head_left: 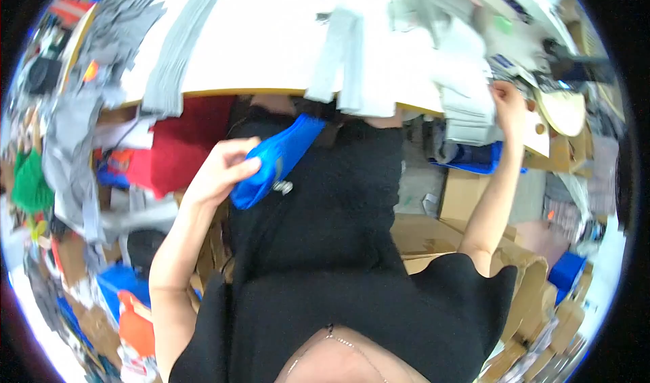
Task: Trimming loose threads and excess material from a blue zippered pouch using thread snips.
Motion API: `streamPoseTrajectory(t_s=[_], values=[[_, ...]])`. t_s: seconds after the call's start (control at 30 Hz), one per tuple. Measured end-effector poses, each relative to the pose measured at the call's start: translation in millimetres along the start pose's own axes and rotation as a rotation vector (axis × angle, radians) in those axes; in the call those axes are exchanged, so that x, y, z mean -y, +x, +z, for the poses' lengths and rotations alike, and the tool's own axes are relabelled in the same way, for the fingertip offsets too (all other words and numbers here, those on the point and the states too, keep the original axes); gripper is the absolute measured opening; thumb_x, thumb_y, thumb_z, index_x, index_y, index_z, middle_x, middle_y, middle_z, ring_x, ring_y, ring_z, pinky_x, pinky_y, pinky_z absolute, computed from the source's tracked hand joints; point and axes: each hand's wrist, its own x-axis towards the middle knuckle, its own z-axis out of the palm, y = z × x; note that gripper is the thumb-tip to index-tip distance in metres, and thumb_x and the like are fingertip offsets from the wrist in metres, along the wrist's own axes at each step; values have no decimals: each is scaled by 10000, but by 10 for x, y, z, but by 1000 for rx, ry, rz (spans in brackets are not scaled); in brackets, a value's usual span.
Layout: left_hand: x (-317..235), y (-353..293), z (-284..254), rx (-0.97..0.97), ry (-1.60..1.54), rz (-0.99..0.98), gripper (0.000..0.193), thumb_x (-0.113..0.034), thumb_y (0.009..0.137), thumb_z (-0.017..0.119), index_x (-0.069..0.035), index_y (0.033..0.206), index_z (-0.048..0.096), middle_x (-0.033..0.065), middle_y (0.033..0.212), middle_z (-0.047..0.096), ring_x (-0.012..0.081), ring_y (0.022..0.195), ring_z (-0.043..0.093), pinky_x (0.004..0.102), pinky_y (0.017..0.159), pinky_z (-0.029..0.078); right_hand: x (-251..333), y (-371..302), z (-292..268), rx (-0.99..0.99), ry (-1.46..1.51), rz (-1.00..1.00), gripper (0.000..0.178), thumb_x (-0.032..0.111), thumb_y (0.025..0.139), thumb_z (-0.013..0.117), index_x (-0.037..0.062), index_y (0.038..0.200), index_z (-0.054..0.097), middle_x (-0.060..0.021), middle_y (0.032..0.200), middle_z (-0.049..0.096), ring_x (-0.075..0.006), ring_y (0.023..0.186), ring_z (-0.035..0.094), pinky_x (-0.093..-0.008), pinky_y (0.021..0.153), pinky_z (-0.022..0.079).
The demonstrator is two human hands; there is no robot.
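Note:
My left hand (227, 170) is closed around a bright blue piece of folded cloth (291, 146), thumb on top. The cloth hangs over my lap, its far end just below the table edge. My right hand (511, 109) is at the right end of the white table (264, 38), beside a pile of pale grey fabric (464, 88). Its fingers are curled together near the pile's edge; what they pinch, if anything, is too small to make out. Grey fabric strips (177, 48) and a second bundle of strips (345, 55) hang over the table's front edge.
Darker grey cloth pieces (118, 24) are heaped at the table's left end. Red fabric (183, 146) lies below the table on the left. A blue bin (477, 158) and cardboard boxes (433, 234) stand low on the right. A cream-coloured rounded panel (563, 116) is beyond my right hand.

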Motion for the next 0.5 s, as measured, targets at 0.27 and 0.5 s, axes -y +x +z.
streamPoseTrajectory(t_s=[0.27, 0.5], values=[[137, 150, 132, -10, -439, -6, 360, -218, 921, 689, 8, 1188, 605, 68, 1081, 676, 114, 969, 635, 290, 902, 512, -861, 183, -62, -69, 524, -4, 210, 158, 934, 639, 33, 1101, 608, -17, 916, 594, -94, 840, 529, -225, 765, 429], [158, 94, 211, -6, -658, 6, 358, -185, 941, 655, 17, 1229, 586, 108, 1149, 675, 163, 1044, 654, 329, 956, 519, -322, -63, -38, -44, 215, -109, 342, 256, 974, 585, 16, 1214, 632, -93, 1031, 668, -151, 899, 589, -280, 836, 460]])
